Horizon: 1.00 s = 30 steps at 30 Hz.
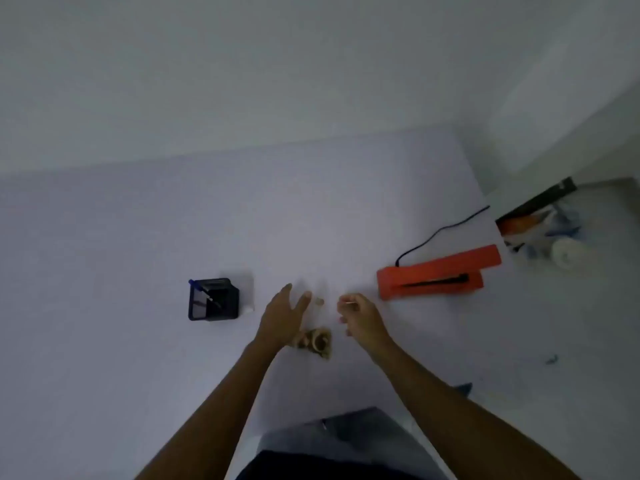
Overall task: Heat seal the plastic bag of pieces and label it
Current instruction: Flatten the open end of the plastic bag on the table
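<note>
White table [138,237] carries an orange sealer [438,273] at right. Between the wrists sit brown pieces [317,342], apparently bagged. Left hand [282,317] is spread open; right hand [360,317] pinches something small. Sealing seems not begun; next, carry the bag's mouth to the sealer.

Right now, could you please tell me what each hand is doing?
Left hand: open, fingers spread, holding nothing.
Right hand: fingers curled, pinching something small and pale; what it is cannot be told.
</note>
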### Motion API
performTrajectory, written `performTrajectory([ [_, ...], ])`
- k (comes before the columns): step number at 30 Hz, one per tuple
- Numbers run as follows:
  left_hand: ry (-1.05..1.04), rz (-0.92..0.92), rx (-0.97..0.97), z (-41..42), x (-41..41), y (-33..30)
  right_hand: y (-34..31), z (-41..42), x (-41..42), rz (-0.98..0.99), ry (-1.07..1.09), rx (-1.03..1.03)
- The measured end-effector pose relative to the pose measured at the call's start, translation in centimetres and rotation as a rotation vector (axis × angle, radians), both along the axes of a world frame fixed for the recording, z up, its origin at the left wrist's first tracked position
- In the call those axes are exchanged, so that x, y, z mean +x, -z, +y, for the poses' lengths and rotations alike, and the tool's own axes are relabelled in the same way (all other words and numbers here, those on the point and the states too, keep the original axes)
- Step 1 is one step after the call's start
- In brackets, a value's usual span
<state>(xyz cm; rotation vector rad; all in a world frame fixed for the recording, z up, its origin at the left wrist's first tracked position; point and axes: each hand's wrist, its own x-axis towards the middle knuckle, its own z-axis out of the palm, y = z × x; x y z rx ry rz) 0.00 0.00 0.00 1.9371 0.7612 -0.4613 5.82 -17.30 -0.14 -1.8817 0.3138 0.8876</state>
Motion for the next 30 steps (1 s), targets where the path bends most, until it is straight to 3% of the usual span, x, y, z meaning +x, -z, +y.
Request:
performTrajectory([
  [2, -0.007, 0.061, 0.061, -0.7, -0.4, 1.4, 1.9, -0.9, -1.1, 0.036, 0.007, -0.112],
  [6, -0.070, 0.049, 0.114, -2.0, -2.1, 2.6, 3.9, -1.5, -3.1, 0.093, -0.017, -0.091],
  [14, -0.253, -0.202, 0.031, -2.9, -4.0, 1.5, 3.5, -2.1, -2.0, -0.077, -0.132, 0.030],
  [21, -0.142, -0.369, 0.018, -3.0, -6.0, 0.8, 1.5, -5.2, -1.4, -0.229, -0.203, 0.124],
  [30, 0.112, -0.298, -0.030, -3.8, -6.3, 0.9, 2.1, -7.2, -2.5, -0.439, -0.343, 0.130],
])
